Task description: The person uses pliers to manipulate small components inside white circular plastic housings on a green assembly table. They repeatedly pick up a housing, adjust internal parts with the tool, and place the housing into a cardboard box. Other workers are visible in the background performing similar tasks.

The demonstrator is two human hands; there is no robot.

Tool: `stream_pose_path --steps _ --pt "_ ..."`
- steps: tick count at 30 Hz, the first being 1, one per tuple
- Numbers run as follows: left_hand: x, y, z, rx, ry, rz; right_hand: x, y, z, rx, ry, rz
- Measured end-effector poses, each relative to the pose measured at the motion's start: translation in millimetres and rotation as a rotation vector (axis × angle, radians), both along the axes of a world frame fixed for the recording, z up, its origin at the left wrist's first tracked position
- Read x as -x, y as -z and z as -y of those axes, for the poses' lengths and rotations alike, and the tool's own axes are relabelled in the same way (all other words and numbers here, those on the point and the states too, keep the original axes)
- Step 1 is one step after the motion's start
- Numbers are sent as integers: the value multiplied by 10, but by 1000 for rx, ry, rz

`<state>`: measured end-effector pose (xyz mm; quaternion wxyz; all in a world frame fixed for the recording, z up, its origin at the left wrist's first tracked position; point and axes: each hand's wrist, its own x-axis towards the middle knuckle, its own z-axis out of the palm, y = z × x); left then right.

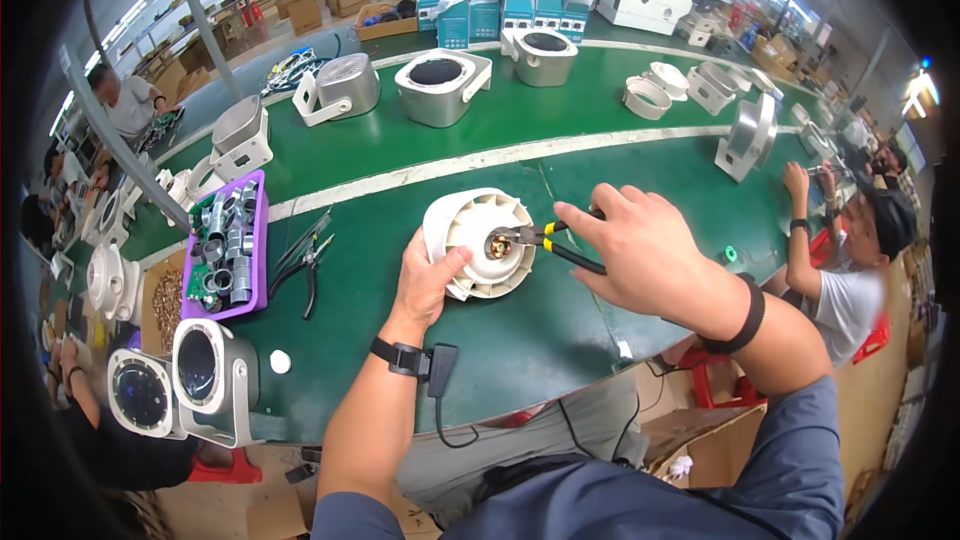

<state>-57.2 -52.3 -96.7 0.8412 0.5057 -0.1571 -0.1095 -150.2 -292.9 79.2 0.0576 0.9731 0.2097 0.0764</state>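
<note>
Above the green bench, my left hand grips the side of a round white plastic housing with ribs around its rim. A brass-coloured fitting sits at the housing's centre. My right hand is closed around pliers with black and yellow handles. Their jaws reach the brass fitting; whether they clamp it cannot be made out. Another pair of pliers lies on the bench left of my left hand, beside a purple tray of grey cylindrical parts and green circuit boards.
Two white lamp-like units stand at the near left, by a white disc. More silver-and-white units line the far belt, with teal boxes behind. A co-worker sits at the right. A green ring lies right of my right hand.
</note>
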Motion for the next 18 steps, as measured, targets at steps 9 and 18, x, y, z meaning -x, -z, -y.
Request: stream_pose_path --steps 9,18 --pt "2 36 -32 9 -37 -8 -94 -51 -217 105 -47 14" --pt "24 14 -15 -67 -223 128 -188 -81 -384 196 -11 -108"
